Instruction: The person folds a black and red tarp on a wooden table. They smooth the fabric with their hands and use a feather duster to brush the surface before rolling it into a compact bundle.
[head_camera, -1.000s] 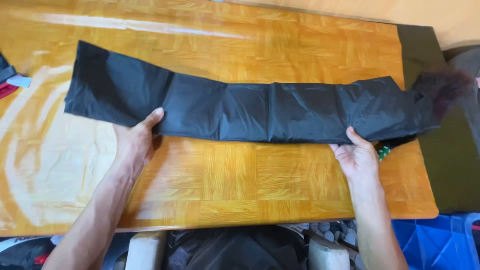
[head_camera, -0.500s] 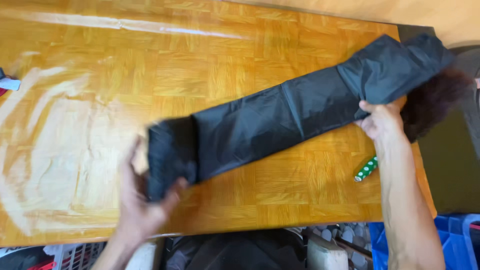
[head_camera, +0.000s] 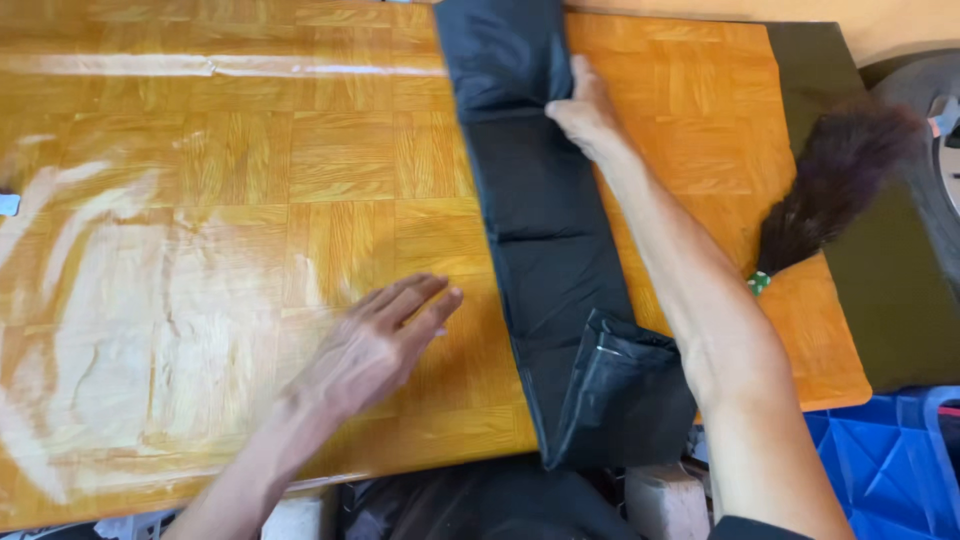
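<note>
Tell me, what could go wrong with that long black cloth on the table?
The near end of the black cloth hangs past the edge of the wooden table, and no hand holds that end, so it might slide off. Only the right hand touches the cloth, at its far part; the left hand lies flat beside it. The folded strip could come undone.

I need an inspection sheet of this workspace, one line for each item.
Surface: wooden table with parquet pattern, glossy, glare on its left part.
Job's things: long black folded cloth lying lengthwise away from the person, near end doubled over at the table edge.
Clutter: dark feather duster at the right; small object at the left edge, unclear.
Hands: left hand flat on the table, apart from the cloth; right hand on the cloth's right edge.
Cables: nothing seen.
Surroundings: blue crate lower right; dark green mat beside the table.
</note>
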